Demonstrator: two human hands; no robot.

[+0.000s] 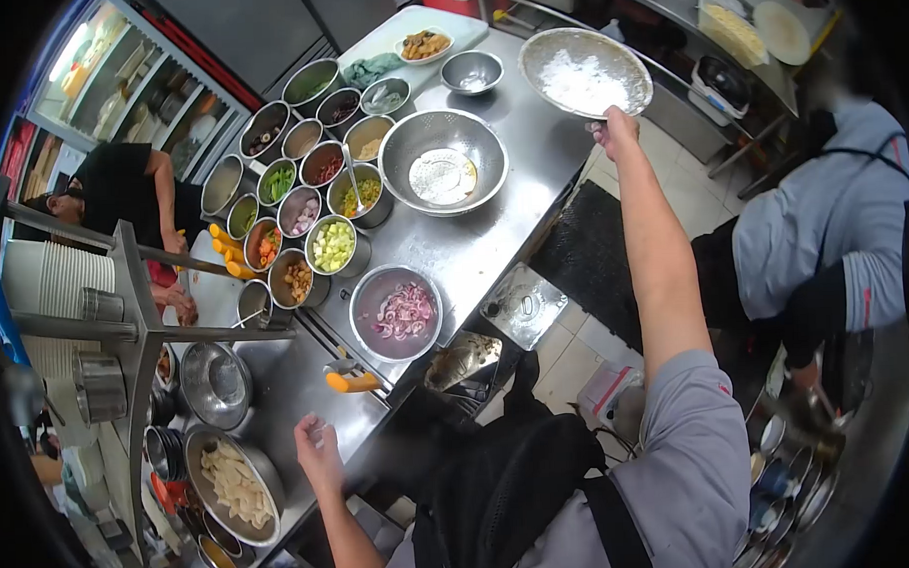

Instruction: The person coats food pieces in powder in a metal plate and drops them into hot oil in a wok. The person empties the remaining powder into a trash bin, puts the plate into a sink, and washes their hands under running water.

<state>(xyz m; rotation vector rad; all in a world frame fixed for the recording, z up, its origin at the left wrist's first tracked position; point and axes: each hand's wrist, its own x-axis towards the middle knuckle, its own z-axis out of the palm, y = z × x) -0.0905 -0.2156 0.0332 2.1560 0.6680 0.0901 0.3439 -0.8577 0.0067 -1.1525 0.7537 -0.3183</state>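
My right hand (617,130) grips the rim of a wide metal bowl (635,75) holding white powder (576,82). The bowl is held out past the far right end of the steel counter, tilted toward me. Above the near counter edge hovers my left hand (318,454), fingers loosely bent and apart, with nothing visible in it. Nearest to it is an orange-handled utensil (352,383) by the counter edge. A bowl of sliced red onions (403,314) stands beyond that. Farther along, a perforated metal colander (394,136) sits on the counter.
Metal pots of chopped ingredients (333,243) crowd the counter's far side. A bowl of pale pieces (236,484) stands at lower left beside a steel shelf post (134,375). One person (121,190) works across the counter; another (823,221) stands at right. A small metal bowl (472,73) sits near the back.
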